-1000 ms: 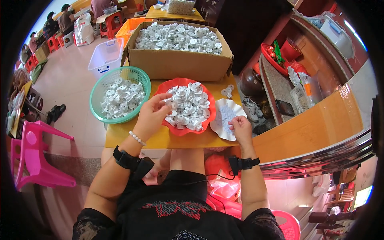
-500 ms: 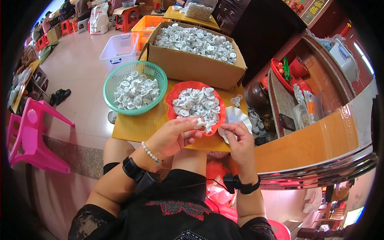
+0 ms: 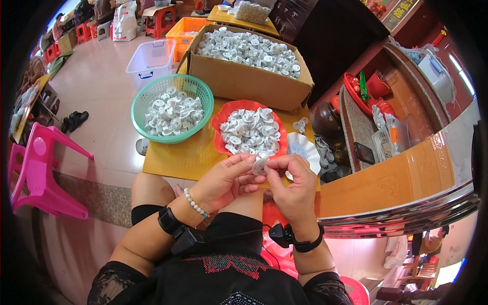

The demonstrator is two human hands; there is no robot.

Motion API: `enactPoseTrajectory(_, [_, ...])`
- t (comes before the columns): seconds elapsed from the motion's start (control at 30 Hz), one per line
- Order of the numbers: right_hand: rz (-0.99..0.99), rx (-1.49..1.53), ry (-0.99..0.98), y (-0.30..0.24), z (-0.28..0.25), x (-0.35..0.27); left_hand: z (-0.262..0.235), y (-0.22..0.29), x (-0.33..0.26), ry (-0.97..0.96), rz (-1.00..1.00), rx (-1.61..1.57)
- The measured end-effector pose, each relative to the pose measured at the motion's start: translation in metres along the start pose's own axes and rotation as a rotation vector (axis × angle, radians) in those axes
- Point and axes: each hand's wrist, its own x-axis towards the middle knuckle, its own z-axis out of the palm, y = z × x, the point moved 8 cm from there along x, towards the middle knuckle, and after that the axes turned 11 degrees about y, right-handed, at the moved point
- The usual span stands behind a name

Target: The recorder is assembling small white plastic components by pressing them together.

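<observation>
- Closest to us, both of our forearms come up from the lower edge, each with a dark band at the wrist; the left wrist also wears a white bead bracelet (image 3: 193, 202).
- Our left hand (image 3: 223, 179) and right hand (image 3: 292, 183) meet just above our lap, fingers closed together on one small white round part (image 3: 260, 165), pinched between the fingertips of both hands.
- That part sits at the near edge of a low yellow table (image 3: 175, 158), just in front of a red dish.
- The red dish (image 3: 219, 118) is heaped with the same small white parts.
- Just beside the dish, on our right, lies a stack of white ruffled paper discs (image 3: 306, 148), and two loose white parts (image 3: 300, 123) rest behind it.
- To the left of the dish stands a green mesh basket (image 3: 144, 97), partly filled with white parts.
- Behind both, a large cardboard box (image 3: 244, 80) is full of them.
- Further off on the floor sit a clear plastic tub (image 3: 150, 61) and an orange crate (image 3: 189, 29).
- At far left stands a pink plastic chair (image 3: 40, 173).
</observation>
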Motion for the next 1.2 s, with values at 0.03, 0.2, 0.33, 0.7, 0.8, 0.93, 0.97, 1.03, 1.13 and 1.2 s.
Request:
enactPoseTrajectory(0.03, [-0.026, -0.018, -0.008, -0.002, 0.0, 0.0, -0.001, 0.0, 0.0, 0.019, 0.005, 0.016])
enactPoseTrajectory(0.2, [-0.057, -0.062, -0.036, -0.004, 0.001, -0.001, -0.003, -0.002, 0.001, 0.071, 0.014, 0.051])
enactPoseTrajectory(0.33, [-0.119, -0.132, -0.03, -0.007, 0.001, -0.003, -0.002, -0.001, 0.001, 0.094, 0.058, 0.085])
enactPoseTrajectory(0.7, [0.042, -0.064, -0.113, 0.002, 0.001, -0.004, -0.003, 0.001, 0.001, 0.082, 0.138, 0.147])
enactPoseTrajectory(0.8, [0.053, -0.03, -0.096, 0.008, -0.001, -0.005, -0.001, 0.002, 0.001, 0.084, 0.119, 0.128])
enactPoseTrajectory(0.93, [-0.018, -0.057, -0.095, 0.007, -0.001, -0.005, 0.002, 0.003, 0.0, 0.075, 0.145, 0.138])
enactPoseTrajectory(0.97, [-0.017, -0.056, -0.095, 0.007, -0.001, -0.004, 0.002, 0.002, 0.0, 0.081, 0.145, 0.141])
enactPoseTrajectory(1.03, [-0.056, -0.108, -0.123, 0.006, 0.001, -0.004, 0.003, 0.003, -0.001, 0.079, 0.156, 0.157])
enactPoseTrajectory(1.13, [-0.07, -0.143, -0.139, 0.006, 0.004, -0.006, -0.001, 0.002, 0.0, 0.069, 0.165, 0.163])
enactPoseTrajectory(1.2, [-0.072, -0.129, -0.153, 0.007, 0.004, -0.006, -0.001, 0.002, 0.0, 0.06, 0.161, 0.153])
